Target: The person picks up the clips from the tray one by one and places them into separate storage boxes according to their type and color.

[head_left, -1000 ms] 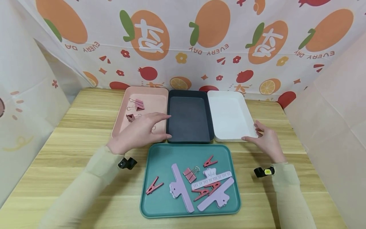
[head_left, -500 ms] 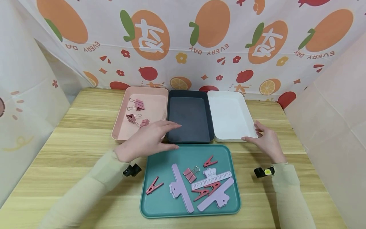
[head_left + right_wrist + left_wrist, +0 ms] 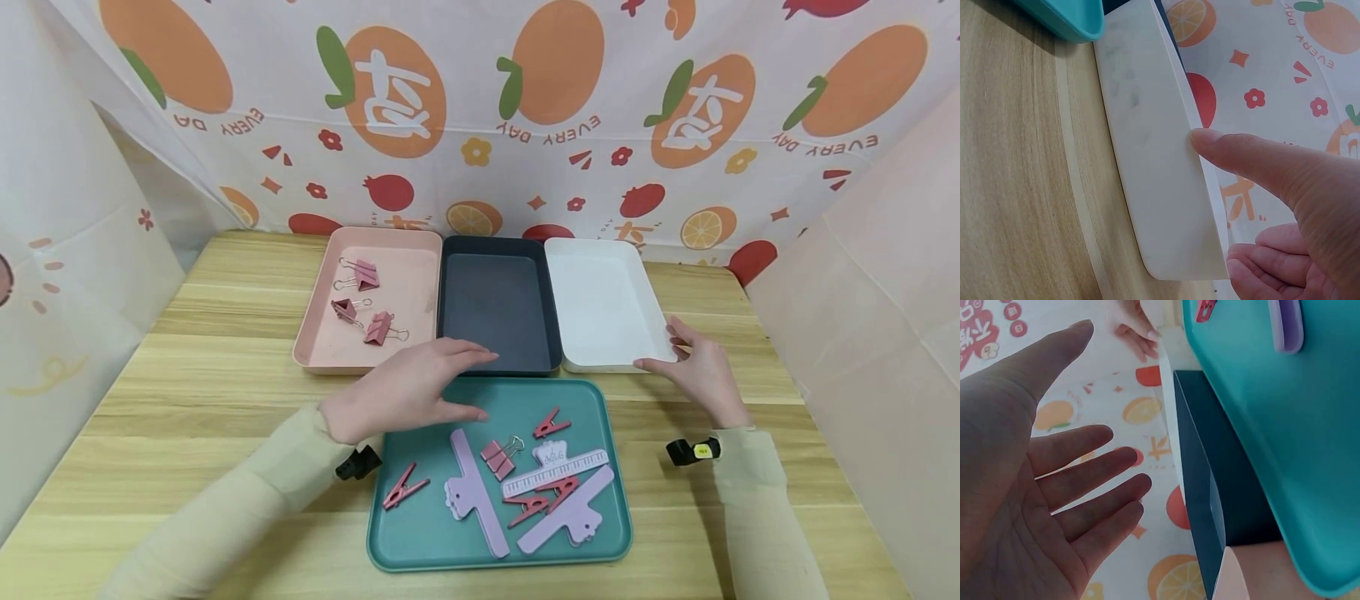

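Observation:
My left hand point(image 3: 420, 387) hovers over the upper left of the green tray point(image 3: 427, 537), thumb and fingers spread, holding nothing. In the left wrist view the palm and fingers point(image 3: 1100, 487) are bare. My right hand point(image 3: 701, 371) holds the front right corner of a white tray point(image 3: 607, 308); the right wrist view has the thumb point(image 3: 1210, 140) on its rim and the other fingers bent beside the corner. On the green tray lie a pink binder clip point(image 3: 498, 460), several red clothespins point(image 3: 403, 487) and three long lilac clips point(image 3: 474, 492).
A pink tray point(image 3: 408, 258) with three pink binder clips point(image 3: 380, 327), a black tray point(image 3: 498, 300) and the white tray stand side by side behind the green one. A fruit-print cloth point(image 3: 480, 167) hangs behind the wooden table point(image 3: 225, 350).
My left hand has moved right and toward me, from over the pink tray to over the green tray, uncovering a binder clip in the pink tray. The right hand has stayed still.

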The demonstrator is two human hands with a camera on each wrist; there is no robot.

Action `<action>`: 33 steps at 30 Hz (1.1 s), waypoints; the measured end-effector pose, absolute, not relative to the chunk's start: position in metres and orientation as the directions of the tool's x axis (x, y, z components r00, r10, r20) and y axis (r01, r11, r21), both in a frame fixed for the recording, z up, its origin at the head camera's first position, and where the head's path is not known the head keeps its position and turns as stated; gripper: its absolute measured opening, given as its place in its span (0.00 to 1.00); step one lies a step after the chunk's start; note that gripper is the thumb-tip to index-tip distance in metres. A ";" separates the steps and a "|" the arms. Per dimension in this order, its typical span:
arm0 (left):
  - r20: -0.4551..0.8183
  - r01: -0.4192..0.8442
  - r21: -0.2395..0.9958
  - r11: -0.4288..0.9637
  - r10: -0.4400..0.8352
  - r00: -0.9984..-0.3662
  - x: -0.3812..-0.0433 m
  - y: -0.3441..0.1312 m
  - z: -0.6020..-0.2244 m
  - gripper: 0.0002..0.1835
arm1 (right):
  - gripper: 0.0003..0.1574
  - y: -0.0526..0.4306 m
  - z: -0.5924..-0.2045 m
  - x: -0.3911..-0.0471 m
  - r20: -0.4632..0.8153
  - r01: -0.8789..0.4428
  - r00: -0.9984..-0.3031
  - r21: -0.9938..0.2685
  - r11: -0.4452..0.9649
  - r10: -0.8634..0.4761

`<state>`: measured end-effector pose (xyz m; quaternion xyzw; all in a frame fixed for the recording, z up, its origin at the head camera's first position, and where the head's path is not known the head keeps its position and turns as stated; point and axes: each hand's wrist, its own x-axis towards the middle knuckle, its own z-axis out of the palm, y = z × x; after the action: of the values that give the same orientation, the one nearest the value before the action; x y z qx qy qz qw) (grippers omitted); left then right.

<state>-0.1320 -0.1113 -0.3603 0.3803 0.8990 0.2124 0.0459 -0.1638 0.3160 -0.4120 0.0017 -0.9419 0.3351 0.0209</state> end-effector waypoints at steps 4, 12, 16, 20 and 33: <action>0.074 0.673 0.426 0.604 0.718 -0.692 -0.129 -0.106 -0.362 0.41 | 0.67 0.316 -0.413 -0.164 0.043 -0.020 -0.999 -0.627 0.779 0.009; 0.057 0.709 0.436 0.554 0.770 -0.636 -0.124 -0.096 -0.369 0.40 | 0.67 0.316 -0.414 -0.165 0.024 -0.006 -1.000 -0.631 0.776 0.011; 0.023 0.715 0.451 0.535 0.794 -0.608 -0.122 -0.093 -0.373 0.39 | 0.67 0.317 -0.414 -0.166 0.018 -0.002 -1.000 -0.631 0.776 0.012; -0.015 0.720 0.449 0.529 0.810 -0.586 -0.120 -0.089 -0.377 0.40 | 0.67 0.317 -0.414 -0.166 0.026 -0.008 -1.000 -0.631 0.776 0.012; -0.066 0.755 0.419 0.504 0.846 -0.528 -0.112 -0.068 -0.391 0.35 | 0.68 0.317 -0.413 -0.165 0.015 -0.003 -1.000 -0.629 0.778 0.009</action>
<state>-0.1118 -0.0682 -0.3906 0.4671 0.8571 0.1720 0.1324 -0.1651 0.3172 -0.4130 -0.0018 -0.9428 0.3334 0.0088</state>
